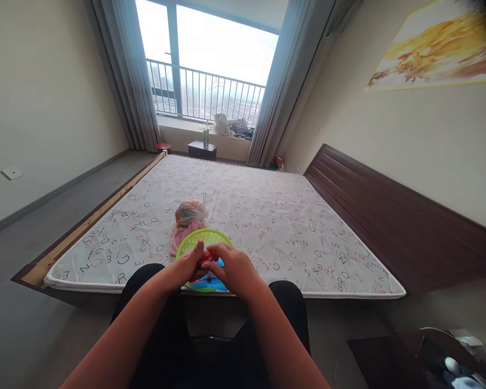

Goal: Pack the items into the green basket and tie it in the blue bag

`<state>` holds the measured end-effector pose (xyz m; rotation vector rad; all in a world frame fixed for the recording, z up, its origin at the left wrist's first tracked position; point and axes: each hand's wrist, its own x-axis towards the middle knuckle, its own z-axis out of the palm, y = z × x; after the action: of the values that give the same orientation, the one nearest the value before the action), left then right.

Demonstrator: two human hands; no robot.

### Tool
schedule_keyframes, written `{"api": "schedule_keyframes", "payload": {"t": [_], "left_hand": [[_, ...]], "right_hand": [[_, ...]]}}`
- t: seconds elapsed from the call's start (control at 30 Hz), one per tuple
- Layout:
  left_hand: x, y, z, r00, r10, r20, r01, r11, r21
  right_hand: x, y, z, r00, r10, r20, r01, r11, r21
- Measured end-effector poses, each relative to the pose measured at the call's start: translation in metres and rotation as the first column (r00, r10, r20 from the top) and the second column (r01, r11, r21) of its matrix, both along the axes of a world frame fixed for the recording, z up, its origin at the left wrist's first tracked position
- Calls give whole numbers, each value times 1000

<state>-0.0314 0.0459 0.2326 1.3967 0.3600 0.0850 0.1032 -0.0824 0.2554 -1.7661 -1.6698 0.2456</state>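
Note:
My left hand (pixel 191 265) and my right hand (pixel 230 266) meet over a green plastic basket (pixel 204 234) at the mattress's near edge. Between them, both sets of fingers are closed on a small shiny red thing (pixel 208 258), too small and covered to name exactly. Bright blue material (pixel 215 283) shows in the basket beneath my hands, along with a thin reddish strand. Just behind the basket lies a crumpled pink cloth (pixel 185 232). A clear plastic bag with orange on it (pixel 190 212) rests against the cloth's far side.
The basket stands on a bare mattress (pixel 259 216) printed with letters, with a wooden frame (pixel 93 219) along its left and a dark headboard (pixel 372 216) at the right. Beyond it are a nightstand (pixel 202 151) and a window. A round table with items (pixel 445 351) is at lower right.

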Motion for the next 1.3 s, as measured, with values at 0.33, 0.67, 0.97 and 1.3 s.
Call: {"api": "schedule_keyframes", "payload": {"t": [0.33, 0.67, 0.97, 1.3], "left_hand": [[-9, -3, 9, 991, -135, -4, 134, 977, 168], [-12, -9, 15, 999, -45, 30, 42, 995, 88], [15, -36, -24, 983, 178, 37, -174, 864, 473], [26, -54, -34, 999, 16, 49, -35, 911, 412]], "right_hand": [[1, -7, -11, 987, -38, 158, 37, 999, 13], [20, 3, -40, 783, -233, -577, 382, 912, 151], [10, 11, -23, 330, 70, -941, 291, 941, 172], [6, -3, -18, 569, 105, -816, 120, 971, 208]]}}
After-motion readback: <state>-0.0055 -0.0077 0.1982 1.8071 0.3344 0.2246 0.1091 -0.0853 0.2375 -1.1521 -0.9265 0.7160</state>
